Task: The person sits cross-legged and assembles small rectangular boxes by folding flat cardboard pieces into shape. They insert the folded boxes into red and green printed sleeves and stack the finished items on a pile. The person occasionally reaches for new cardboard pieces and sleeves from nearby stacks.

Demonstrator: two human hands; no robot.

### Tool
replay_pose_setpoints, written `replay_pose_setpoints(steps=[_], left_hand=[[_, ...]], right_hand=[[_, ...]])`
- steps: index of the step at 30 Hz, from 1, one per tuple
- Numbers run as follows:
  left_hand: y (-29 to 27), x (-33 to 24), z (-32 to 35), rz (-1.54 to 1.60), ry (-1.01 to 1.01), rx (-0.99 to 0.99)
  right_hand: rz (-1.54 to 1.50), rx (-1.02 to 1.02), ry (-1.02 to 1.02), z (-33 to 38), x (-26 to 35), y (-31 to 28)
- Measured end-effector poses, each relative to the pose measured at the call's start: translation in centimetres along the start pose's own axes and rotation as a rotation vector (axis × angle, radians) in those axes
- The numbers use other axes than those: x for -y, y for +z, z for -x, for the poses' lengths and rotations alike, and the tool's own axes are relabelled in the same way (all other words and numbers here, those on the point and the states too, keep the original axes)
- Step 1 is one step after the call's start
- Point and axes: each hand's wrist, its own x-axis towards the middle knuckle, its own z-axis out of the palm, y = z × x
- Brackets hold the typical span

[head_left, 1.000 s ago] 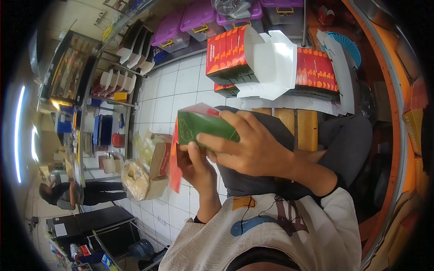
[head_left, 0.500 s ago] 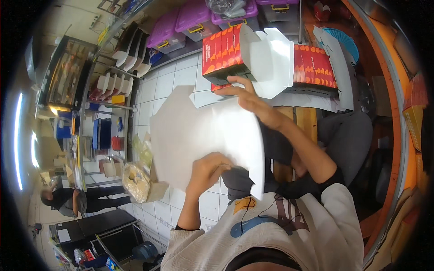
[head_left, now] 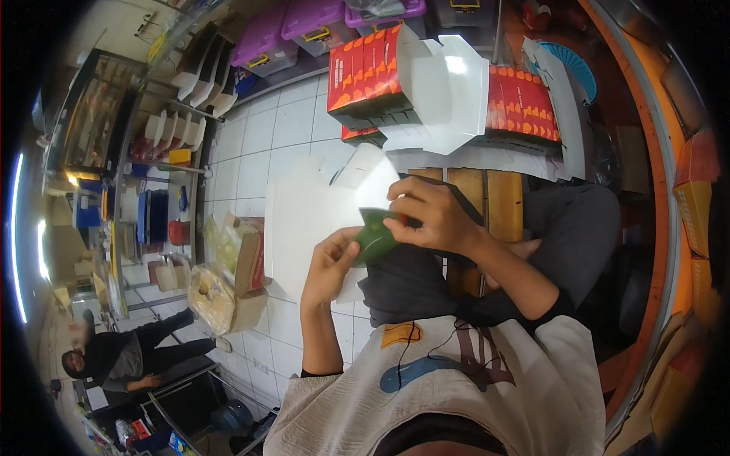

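Note:
A white cardboard box blank (head_left: 304,228) stands spread out over my lap, its plain inner side toward me. One flap of it is folded over and shows a green printed outer face (head_left: 375,237). My left hand (head_left: 328,264) is closed on the left edge of that green flap, thumb against the cardboard. My right hand (head_left: 437,216) is closed on the flap's right side, where a bit of red shows, with its fingers bent at the fold. Part of the blank behind the hands is hidden.
Ahead, red folded boxes are stacked (head_left: 369,72), with more red boxes (head_left: 523,106) to the right and white blanks (head_left: 449,99) between them. Purple-lidded bins (head_left: 315,19) line the far side. On the left are an open carton (head_left: 247,281), shelves (head_left: 163,163) and another person (head_left: 125,353).
The blank has been turned and partly folded, bringing its green outer face into view. My right hand has come down and in toward my left. The person at left has raised an arm.

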Motion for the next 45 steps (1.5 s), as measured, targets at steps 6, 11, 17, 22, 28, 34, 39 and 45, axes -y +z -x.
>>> replay_pose_setpoints(steps=[6,11,17,22,28,34,39,45], left_hand=[[-0.7,0.1,-0.8,-0.099,0.079,0.061],[3.3,-3.1,0.0,-0.731,0.41,-0.202],[3.2,2.7,2.6,-0.415,1.165,-1.203],[3.6,2.2,0.3,-0.214,0.722,-0.836],[2.1,0.1,0.2,-0.269,0.647,-0.606],[3.0,0.3,0.9,-0.329,0.742,-0.798],[1.3,1.2,1.8,-0.817,0.886,-0.391],[1.7,1.9,3.3,-1.047,0.683,-0.319]], right_hand=[[0.094,0.336,-0.007,-0.4,0.9,-0.3],[0.018,0.205,0.288,-0.1,0.5,0.1],[-0.221,0.022,0.408,-0.1,-1.1,0.0],[-0.312,0.028,0.471,-0.9,0.5,-0.9],[-0.365,-0.053,0.354,-1.0,1.8,-0.7],[-0.282,-0.103,0.167,-1.2,3.6,-0.5],[-0.073,-0.085,-0.038,-1.1,5.4,-0.2],[0.076,0.018,-0.036,-0.9,8.7,0.7]])
